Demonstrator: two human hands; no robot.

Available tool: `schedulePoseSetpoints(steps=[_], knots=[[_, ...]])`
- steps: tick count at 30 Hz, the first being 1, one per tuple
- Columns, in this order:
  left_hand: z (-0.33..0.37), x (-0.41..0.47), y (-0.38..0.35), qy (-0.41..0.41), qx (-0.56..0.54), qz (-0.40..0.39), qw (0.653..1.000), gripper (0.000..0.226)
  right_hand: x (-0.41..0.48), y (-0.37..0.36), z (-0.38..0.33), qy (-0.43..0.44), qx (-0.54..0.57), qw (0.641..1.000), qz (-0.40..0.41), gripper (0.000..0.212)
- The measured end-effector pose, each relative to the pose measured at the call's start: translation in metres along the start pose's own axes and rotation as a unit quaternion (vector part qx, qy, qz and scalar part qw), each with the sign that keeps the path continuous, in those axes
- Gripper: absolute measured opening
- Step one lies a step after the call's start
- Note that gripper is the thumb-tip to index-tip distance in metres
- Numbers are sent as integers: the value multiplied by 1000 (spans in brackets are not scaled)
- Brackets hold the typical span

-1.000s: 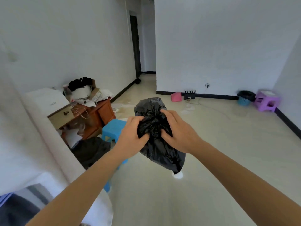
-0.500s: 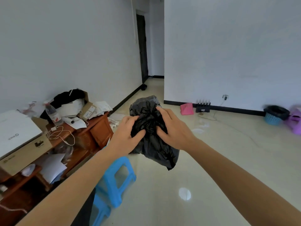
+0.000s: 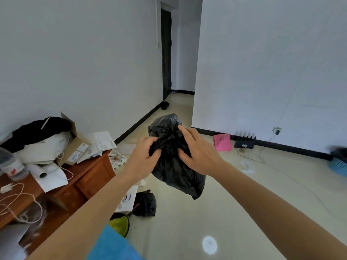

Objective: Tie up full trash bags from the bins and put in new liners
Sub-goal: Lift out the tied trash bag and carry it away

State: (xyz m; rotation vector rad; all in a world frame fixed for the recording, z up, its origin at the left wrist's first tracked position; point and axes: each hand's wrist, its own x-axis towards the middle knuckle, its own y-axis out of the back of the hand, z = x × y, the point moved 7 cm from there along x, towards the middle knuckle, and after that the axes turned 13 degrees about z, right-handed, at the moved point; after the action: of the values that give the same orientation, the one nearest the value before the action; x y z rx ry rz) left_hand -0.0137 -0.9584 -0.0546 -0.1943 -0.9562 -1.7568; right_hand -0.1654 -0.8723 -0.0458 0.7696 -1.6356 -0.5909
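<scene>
A black trash bag [image 3: 176, 175] hangs in the air in front of me, its neck bunched up. My left hand [image 3: 142, 158] pinches the neck from the left and my right hand [image 3: 197, 152] grips it from the right, fingers pressed into the plastic. The bag's lower part droops to a point below my hands. A blue bin with a black liner [image 3: 339, 162] stands at the far right by the wall, partly cut off by the frame edge.
A cluttered wooden cabinet [image 3: 90, 171] stands at the left. A small black bag [image 3: 145, 203] and a green item [image 3: 120, 224] lie on the floor beside it. A blue stool [image 3: 112, 246] is below my left arm. A pink item [image 3: 222, 142] and a cable lie by the wall.
My view has shifted forward and to the left past the cabinet. Both hands keep hold of the bag's neck, and the small black bag on the floor has come into sight.
</scene>
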Motion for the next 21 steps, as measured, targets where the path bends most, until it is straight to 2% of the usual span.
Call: schedulePoseSetpoints(steps=[10,13,17,21], knots=[[-143,280,-174,-20,9,-16,1000,29,206,-171,223,-12,-38,999,35,71],[-184,372,-220,-4,12,-28,1000,33,279,-221,290,-26,-42,999,24,72],[-245,496,-250,-7,53,-29,998,46,396,-284,349,-14,-34,999,10,71],[-310,606,-263,15,56,3,998,44,505,-356,389,5,-11,1000,-2,72]])
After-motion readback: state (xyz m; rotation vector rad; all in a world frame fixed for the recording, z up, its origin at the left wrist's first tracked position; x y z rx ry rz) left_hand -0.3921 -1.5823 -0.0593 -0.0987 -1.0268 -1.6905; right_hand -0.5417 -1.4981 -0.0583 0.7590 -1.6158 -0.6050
